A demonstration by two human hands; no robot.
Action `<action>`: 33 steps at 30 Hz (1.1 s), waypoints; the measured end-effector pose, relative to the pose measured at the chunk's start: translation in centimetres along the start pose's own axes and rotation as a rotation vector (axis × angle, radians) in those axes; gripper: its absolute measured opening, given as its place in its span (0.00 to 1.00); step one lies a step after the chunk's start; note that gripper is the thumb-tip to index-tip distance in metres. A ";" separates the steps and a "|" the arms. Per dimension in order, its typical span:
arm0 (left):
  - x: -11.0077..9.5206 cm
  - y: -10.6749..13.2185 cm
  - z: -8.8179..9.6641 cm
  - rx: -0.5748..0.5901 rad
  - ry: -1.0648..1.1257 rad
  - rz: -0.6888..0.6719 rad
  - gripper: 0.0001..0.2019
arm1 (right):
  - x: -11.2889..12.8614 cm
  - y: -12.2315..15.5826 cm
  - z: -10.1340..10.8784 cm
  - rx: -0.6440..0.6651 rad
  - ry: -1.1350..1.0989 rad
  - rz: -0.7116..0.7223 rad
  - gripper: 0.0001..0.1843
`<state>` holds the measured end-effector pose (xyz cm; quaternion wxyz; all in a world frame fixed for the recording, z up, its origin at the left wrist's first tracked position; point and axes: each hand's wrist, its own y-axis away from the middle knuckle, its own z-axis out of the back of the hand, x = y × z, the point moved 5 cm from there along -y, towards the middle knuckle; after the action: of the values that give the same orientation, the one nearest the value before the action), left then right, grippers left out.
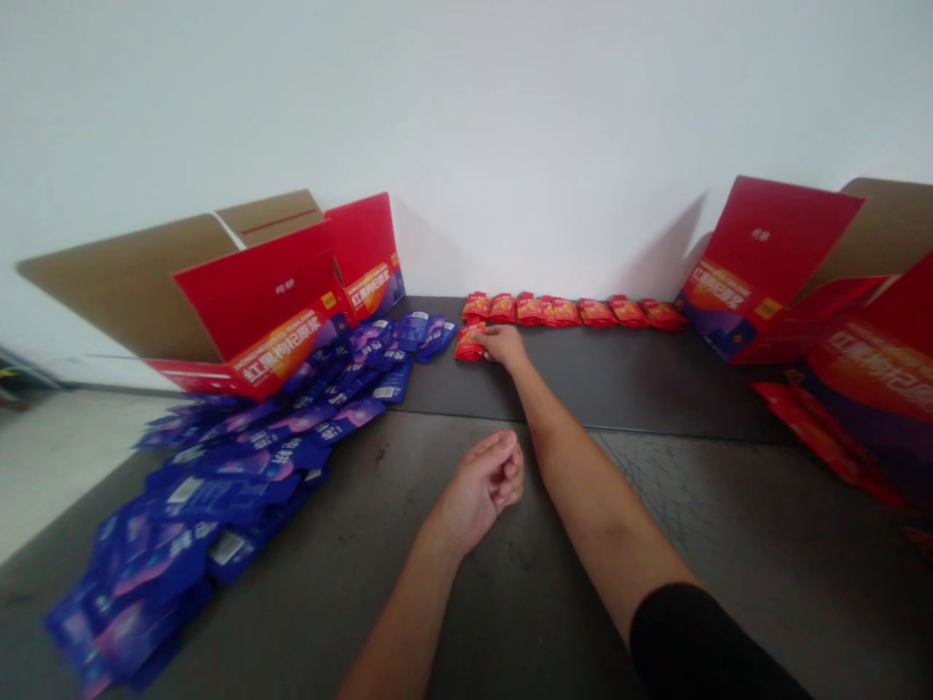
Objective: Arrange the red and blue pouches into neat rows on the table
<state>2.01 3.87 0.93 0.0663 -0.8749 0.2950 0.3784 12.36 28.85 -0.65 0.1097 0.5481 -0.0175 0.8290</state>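
My right hand (pixel 501 344) reaches far forward and grips a small stack of red sachets (pixel 467 342) at the left end of a row of red sachets (pixel 575 311) lined up along the wall. My left hand (pixel 487 486) rests on the dark table (pixel 656 583) in a loose fist, with nothing visible in it. A large spill of blue-purple sachets (pixel 240 467) spreads over the table's left side, just left of my left hand.
An open red and brown carton (pixel 255 292) lies tipped at the back left, its mouth toward the blue sachets. More open red cartons (pixel 779 272) stand at the right, with red flaps (pixel 823 437) lying on the table. A white wall closes the back.
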 end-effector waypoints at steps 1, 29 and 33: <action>0.0 0.0 0.0 0.000 -0.003 0.000 0.17 | 0.0 0.1 0.1 -0.007 0.007 -0.003 0.15; -0.1 -0.1 0.2 -0.006 -0.003 0.008 0.19 | 1.6 7.4 10.1 -0.523 0.324 0.445 0.26; -0.3 0.1 -0.1 -0.008 0.004 0.006 0.19 | -1.6 12.7 18.4 -0.538 0.658 0.457 0.21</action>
<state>1.88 3.92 1.18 0.0612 -0.8750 0.2964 0.3779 27.10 13.45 6.41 0.0623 0.1908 -0.3155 0.9274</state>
